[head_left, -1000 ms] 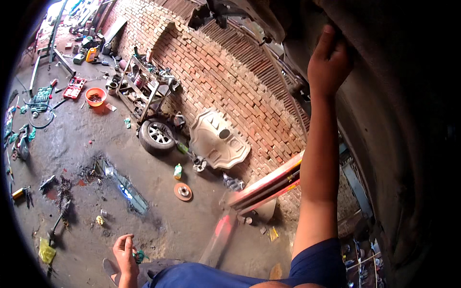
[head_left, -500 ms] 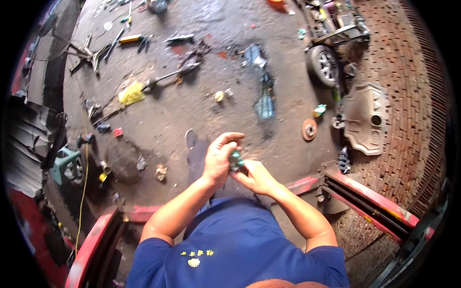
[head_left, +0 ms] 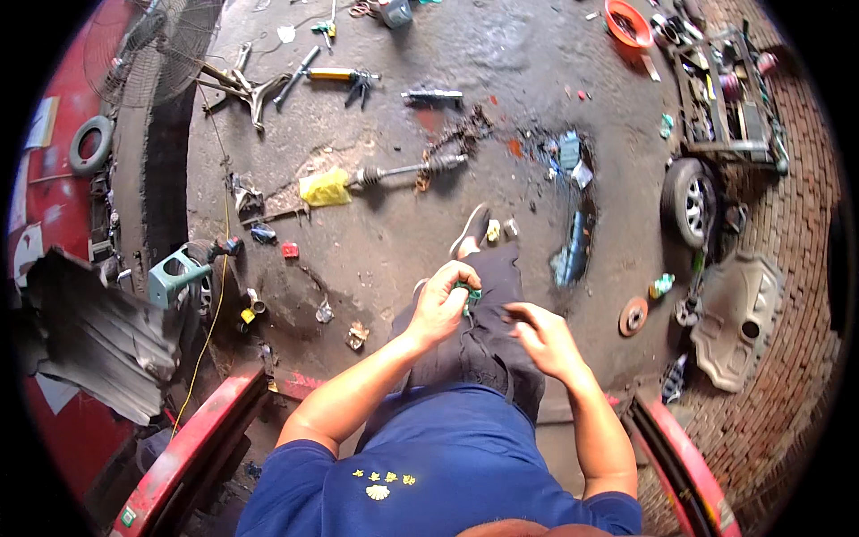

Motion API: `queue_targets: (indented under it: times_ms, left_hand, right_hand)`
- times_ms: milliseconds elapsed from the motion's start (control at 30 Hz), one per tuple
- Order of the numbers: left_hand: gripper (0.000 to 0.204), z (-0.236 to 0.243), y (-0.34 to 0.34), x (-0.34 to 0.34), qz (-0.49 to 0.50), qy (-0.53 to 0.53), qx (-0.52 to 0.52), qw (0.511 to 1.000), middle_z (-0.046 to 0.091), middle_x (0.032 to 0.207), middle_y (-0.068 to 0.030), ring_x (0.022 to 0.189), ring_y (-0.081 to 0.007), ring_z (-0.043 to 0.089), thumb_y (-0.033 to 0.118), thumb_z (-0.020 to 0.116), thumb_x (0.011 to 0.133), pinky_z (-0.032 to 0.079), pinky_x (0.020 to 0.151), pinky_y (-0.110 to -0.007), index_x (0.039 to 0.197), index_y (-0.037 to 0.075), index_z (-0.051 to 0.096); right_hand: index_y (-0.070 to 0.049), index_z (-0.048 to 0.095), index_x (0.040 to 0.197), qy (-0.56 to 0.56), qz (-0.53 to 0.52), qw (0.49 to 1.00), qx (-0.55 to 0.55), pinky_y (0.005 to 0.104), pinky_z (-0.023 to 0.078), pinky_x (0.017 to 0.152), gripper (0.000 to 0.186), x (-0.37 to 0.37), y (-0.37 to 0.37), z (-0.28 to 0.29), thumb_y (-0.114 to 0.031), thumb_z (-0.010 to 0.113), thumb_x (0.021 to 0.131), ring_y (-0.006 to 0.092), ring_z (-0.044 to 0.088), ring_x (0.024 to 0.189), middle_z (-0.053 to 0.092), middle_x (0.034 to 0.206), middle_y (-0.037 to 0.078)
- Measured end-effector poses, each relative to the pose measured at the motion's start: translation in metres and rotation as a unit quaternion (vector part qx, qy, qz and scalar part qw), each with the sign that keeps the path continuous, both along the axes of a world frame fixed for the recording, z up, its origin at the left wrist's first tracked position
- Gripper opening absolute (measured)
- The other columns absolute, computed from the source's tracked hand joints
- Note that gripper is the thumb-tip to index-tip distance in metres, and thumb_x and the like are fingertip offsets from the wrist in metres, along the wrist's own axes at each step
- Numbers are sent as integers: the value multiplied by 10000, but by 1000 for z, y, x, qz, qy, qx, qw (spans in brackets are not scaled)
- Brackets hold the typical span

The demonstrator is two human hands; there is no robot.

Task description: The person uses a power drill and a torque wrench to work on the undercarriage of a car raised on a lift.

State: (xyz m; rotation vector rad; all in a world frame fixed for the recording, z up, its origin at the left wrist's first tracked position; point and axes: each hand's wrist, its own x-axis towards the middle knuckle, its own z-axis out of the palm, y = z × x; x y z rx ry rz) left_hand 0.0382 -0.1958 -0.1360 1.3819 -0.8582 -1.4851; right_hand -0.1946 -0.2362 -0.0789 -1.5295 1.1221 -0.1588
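My left hand [head_left: 443,302] is closed around a small green part [head_left: 469,292], held above my dark trouser leg [head_left: 488,331]. My right hand [head_left: 541,336] hovers just to its right with fingers loosely spread, holding nothing and not touching the part. Both forearms come up from my blue shirt [head_left: 438,465]. My shoe [head_left: 471,229] rests on the oily concrete floor ahead.
Red metal frame rails [head_left: 192,443] flank me low left and right. On the floor lie a drive shaft with a yellow bag [head_left: 327,188], scattered tools [head_left: 331,76], a wheel [head_left: 689,201], a brake disc [head_left: 633,315], a grey cover [head_left: 738,318], an orange bowl [head_left: 626,20]. Brick paving lies at the right.
The view has swung from the brick wall down to my lap. My right hand, touching the green part half a second ago, has drawn away to the right; the left keeps it.
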Motion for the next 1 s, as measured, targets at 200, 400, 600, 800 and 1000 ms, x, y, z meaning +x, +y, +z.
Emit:
queue_targets:
  times_ms: [200,400,600,800,1000]
  left_hand:
    - [176,0,-198,59,85,-25,58,994,599,854,-1,814,-85,558,184,599,950,472,749,-253,877,30,637]
    - [310,-24,-359,96,233,-56,179,954,607,782,12,691,-73,561,337,604,992,456,622,-243,872,59,667]
    - [294,-46,-451,127,168,-256,259,916,665,793,-34,740,-100,606,311,639,962,494,685,-287,954,26,713]
    - [345,-142,-438,204,181,-325,448,813,695,806,-171,780,-247,671,353,681,912,512,732,-405,886,10,713]
    - [351,-208,-535,293,151,-405,404,806,719,892,-183,842,-291,689,348,635,940,528,763,-416,952,5,714]
  right_hand:
    - [19,633,929,149,-108,979,82,345,537,613,236,-102,-200,-79,-149,491,1015,182,684,654,681,754,128]
    - [0,597,879,234,-11,966,-107,514,483,682,340,-139,-411,-176,-292,509,1028,449,646,753,633,792,254]
    - [22,574,815,226,-64,971,40,331,486,529,370,-99,-632,-126,-265,538,1044,142,560,531,573,639,81]
    - [2,617,841,208,-39,977,28,337,502,534,255,-112,-825,-157,-116,423,957,158,581,573,599,664,87]
    - [-19,568,686,323,-81,938,99,375,465,468,549,-99,-979,-173,-472,556,995,209,542,459,512,543,60]
